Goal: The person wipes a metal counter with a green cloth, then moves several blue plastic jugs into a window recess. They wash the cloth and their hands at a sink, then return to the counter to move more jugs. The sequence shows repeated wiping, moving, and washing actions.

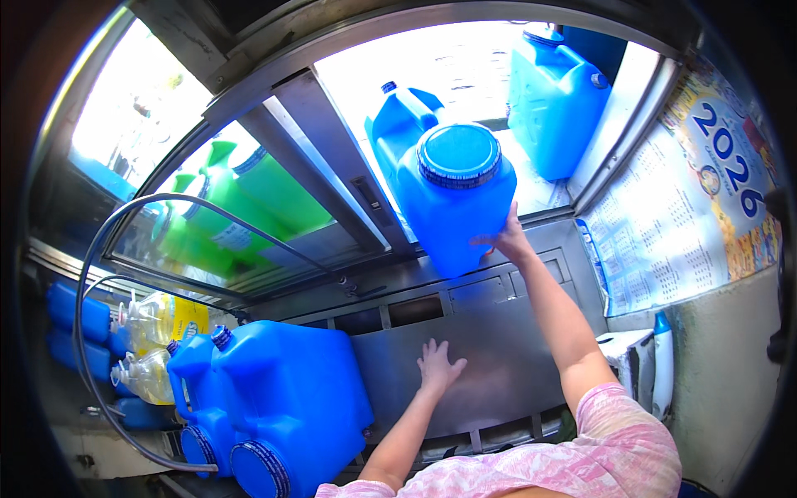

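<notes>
A blue plastic water jug [457, 216] with a wide round lid and a small spout cap stands tilted in the opening of the sliding window. My right hand [508, 236] grips its lower right side, with the arm stretched forward; part of the fingers is behind the jug. My left hand [440, 365] is held over the metal counter [490, 357], fingers spread, holding nothing. To its left, two more blue jugs lie on their sides, the nearer jug [299, 390] with its wide lid toward me. Another blue jug [552, 108] stands upright outside the window at the right.
Green containers [224, 216] show through the glass pane at left. A grey hose [83, 332] arcs past the lying jugs. Clear plastic bottles [149, 378] are stacked at far left. A calendar poster [656, 224] hangs on the right wall. The metal window frame [581, 199] borders the opening.
</notes>
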`<action>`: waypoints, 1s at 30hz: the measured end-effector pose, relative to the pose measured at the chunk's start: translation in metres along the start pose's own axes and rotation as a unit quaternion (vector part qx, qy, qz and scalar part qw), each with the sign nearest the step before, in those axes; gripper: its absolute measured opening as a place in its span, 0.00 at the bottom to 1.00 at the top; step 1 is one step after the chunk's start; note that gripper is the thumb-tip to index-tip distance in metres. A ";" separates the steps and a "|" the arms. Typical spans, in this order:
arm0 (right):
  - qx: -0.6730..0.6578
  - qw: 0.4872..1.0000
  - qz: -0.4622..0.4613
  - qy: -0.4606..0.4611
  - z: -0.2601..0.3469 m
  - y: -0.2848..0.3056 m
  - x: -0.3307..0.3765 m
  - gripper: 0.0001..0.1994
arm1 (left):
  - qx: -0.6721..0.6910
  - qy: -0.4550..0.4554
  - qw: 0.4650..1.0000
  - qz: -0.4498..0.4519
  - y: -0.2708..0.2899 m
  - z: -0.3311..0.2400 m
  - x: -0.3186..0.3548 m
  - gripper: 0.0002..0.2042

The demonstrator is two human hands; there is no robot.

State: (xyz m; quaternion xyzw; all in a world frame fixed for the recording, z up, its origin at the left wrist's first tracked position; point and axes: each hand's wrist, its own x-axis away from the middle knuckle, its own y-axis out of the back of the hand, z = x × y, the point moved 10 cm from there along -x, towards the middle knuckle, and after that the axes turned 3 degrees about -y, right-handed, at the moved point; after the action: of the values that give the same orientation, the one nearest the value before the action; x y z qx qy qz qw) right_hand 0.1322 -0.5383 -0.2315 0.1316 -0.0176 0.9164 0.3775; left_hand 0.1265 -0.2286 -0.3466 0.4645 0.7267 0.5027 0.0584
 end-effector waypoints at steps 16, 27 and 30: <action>0.081 0.970 -0.189 0.128 0.043 -0.099 -0.117 0.49 | 0.213 -0.045 0.974 -0.060 0.012 0.036 0.118 0.19; 0.161 0.967 -0.196 0.034 0.036 -0.116 -0.124 0.48 | 0.316 0.123 0.931 -0.135 0.013 0.143 0.230 0.20; 0.179 0.966 -0.177 0.059 0.046 -0.115 -0.120 0.51 | 0.375 0.146 0.900 -0.168 0.002 0.175 0.259 0.19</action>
State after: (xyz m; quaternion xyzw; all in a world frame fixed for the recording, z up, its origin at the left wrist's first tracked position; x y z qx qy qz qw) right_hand 0.3049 -0.5449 -0.2251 0.1438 0.1925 0.8291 0.5048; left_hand 0.0787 0.0803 -0.3315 0.2450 0.9289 0.2377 -0.1433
